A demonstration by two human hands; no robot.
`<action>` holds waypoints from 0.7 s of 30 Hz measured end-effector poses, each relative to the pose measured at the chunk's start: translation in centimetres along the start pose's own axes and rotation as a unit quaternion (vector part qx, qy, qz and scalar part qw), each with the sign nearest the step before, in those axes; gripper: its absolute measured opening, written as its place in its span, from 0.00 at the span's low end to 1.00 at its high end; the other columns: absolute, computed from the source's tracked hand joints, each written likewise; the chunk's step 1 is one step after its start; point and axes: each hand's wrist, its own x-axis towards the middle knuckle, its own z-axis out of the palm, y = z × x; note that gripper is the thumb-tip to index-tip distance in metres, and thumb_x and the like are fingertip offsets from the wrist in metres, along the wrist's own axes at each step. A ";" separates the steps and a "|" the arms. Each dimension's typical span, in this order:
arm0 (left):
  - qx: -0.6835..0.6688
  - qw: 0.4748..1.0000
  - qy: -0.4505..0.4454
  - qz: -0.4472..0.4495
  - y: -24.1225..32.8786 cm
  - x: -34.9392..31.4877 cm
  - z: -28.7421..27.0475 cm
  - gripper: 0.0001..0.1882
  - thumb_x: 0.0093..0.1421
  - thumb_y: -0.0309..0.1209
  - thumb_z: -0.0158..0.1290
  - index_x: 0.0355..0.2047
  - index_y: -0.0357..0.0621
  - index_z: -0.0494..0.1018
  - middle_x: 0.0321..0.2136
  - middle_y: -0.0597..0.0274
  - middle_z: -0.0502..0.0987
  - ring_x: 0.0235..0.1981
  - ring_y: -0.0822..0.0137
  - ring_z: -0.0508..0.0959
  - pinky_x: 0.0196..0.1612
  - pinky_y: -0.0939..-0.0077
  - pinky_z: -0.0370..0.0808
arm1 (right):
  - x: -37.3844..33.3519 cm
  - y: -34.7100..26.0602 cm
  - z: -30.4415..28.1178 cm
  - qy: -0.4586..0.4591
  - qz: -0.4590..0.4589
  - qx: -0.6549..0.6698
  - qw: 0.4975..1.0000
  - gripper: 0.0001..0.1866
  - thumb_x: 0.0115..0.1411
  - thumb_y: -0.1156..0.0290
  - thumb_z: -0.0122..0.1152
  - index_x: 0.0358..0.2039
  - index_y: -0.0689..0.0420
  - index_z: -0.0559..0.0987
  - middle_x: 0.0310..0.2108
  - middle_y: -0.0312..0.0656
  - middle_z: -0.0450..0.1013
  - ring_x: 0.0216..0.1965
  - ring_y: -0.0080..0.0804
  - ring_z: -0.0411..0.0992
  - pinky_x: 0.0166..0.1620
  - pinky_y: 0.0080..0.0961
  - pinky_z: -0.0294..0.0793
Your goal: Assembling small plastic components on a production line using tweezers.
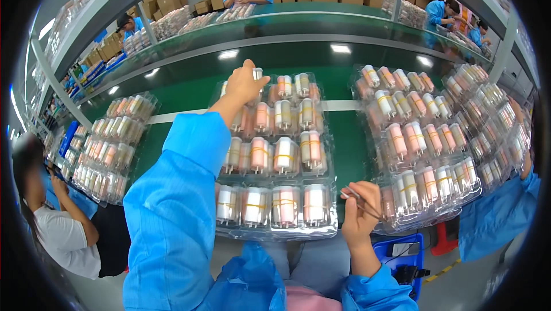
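Tweezers (363,202) pinched in your right hand (360,214), fingers closed round them, tips parked over near edge of clear tray (275,228), out of way. Tray packed with pink-and-white tubes (283,155) in rows, yellow-banded. Your left hand (243,84) stretches to far row, fingers closed on white tube (257,74) at tray's far edge. Second tray (425,144) sits right, green conveyor belt (189,90) beyond.

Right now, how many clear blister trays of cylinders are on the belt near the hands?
3: one tray in front under both hands, one to its right, one to the left. More trays stack at the far right, partly hidden.
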 end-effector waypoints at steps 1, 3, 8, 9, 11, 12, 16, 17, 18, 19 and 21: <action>0.041 0.999 0.014 0.009 -1.0 0.7 1.2 0.27 0.52 0.49 0.58 0.39 0.37 0.69 0.34 0.39 0.76 0.38 0.46 0.78 0.40 0.59 0.74 | -0.1 0.0 0.0 -0.005 -0.006 -0.005 1.000 0.11 0.56 0.78 0.54 0.40 0.64 0.75 0.35 0.48 0.69 0.32 0.33 0.71 0.35 0.24 0.73; 0.136 0.990 0.030 0.002 -1.4 1.6 2.8 0.24 0.56 0.50 0.53 0.42 0.42 0.72 0.37 0.43 0.76 0.41 0.47 0.76 0.43 0.56 0.71 | -0.1 0.1 -0.1 -0.010 -0.013 -0.011 1.000 0.11 0.57 0.77 0.55 0.40 0.64 0.75 0.35 0.48 0.69 0.32 0.33 0.71 0.35 0.24 0.74; 0.257 0.966 -0.009 0.018 2.3 0.4 2.3 0.24 0.58 0.51 0.50 0.47 0.48 0.72 0.46 0.53 0.73 0.51 0.55 0.69 0.51 0.57 0.64 | -0.1 0.0 -0.3 -0.006 -0.009 -0.005 1.000 0.11 0.57 0.75 0.56 0.40 0.64 0.75 0.35 0.48 0.69 0.31 0.32 0.71 0.34 0.23 0.74; 0.251 0.968 0.002 0.021 2.5 0.3 2.2 0.24 0.58 0.51 0.49 0.48 0.49 0.72 0.48 0.55 0.72 0.53 0.56 0.67 0.53 0.57 0.62 | -0.1 -0.1 -0.2 -0.003 -0.010 -0.001 1.000 0.11 0.57 0.75 0.56 0.40 0.64 0.75 0.35 0.48 0.69 0.31 0.32 0.71 0.33 0.23 0.74; 0.222 0.970 0.060 0.082 1.4 0.6 4.3 0.23 0.58 0.50 0.49 0.48 0.51 0.73 0.47 0.56 0.72 0.53 0.55 0.67 0.54 0.57 0.61 | -0.2 -0.3 0.0 0.003 -0.012 0.007 1.000 0.11 0.57 0.75 0.57 0.40 0.64 0.75 0.35 0.48 0.69 0.31 0.32 0.71 0.33 0.23 0.74; 0.204 0.968 0.089 0.117 1.9 0.7 4.9 0.23 0.57 0.50 0.50 0.47 0.52 0.73 0.47 0.56 0.72 0.52 0.55 0.66 0.54 0.57 0.60 | -0.1 -0.2 0.0 0.004 -0.016 0.001 1.000 0.11 0.57 0.75 0.57 0.40 0.64 0.75 0.35 0.48 0.69 0.31 0.32 0.72 0.33 0.23 0.74; 0.139 0.986 -0.041 0.082 4.4 0.4 4.8 0.23 0.53 0.44 0.55 0.48 0.51 0.68 0.46 0.54 0.71 0.52 0.50 0.66 0.53 0.55 0.62 | -0.1 -0.2 0.0 0.002 -0.023 -0.016 1.000 0.11 0.57 0.74 0.57 0.41 0.64 0.75 0.36 0.48 0.69 0.31 0.32 0.72 0.34 0.23 0.74; 0.067 0.993 -0.051 0.077 4.7 0.3 4.5 0.25 0.50 0.37 0.60 0.47 0.51 0.65 0.45 0.53 0.71 0.48 0.48 0.70 0.50 0.55 0.66 | -0.1 -0.2 0.0 0.000 -0.022 -0.017 1.000 0.11 0.57 0.74 0.57 0.41 0.64 0.75 0.37 0.48 0.69 0.31 0.32 0.72 0.34 0.23 0.74; 0.033 0.993 -0.030 0.112 4.7 0.3 4.6 0.27 0.48 0.35 0.61 0.48 0.50 0.64 0.44 0.52 0.72 0.46 0.49 0.71 0.48 0.57 0.68 | -0.2 -0.2 -0.1 -0.001 -0.025 -0.022 0.999 0.11 0.57 0.74 0.57 0.41 0.64 0.75 0.37 0.48 0.68 0.32 0.32 0.72 0.35 0.23 0.75; 0.000 0.989 -0.009 0.146 4.6 0.1 4.7 0.28 0.47 0.32 0.62 0.48 0.50 0.64 0.43 0.52 0.72 0.43 0.49 0.73 0.46 0.59 0.70 | -0.1 -0.2 -0.2 -0.002 -0.027 -0.027 0.999 0.11 0.58 0.74 0.56 0.41 0.64 0.75 0.37 0.48 0.67 0.32 0.32 0.72 0.35 0.23 0.75; -0.081 0.979 0.050 0.180 4.8 -0.3 4.5 0.29 0.46 0.28 0.63 0.48 0.47 0.64 0.41 0.51 0.74 0.39 0.52 0.76 0.42 0.63 0.73 | -0.1 -0.1 -0.3 -0.001 -0.033 -0.043 0.999 0.12 0.58 0.74 0.56 0.41 0.64 0.75 0.36 0.47 0.66 0.32 0.31 0.71 0.35 0.23 0.75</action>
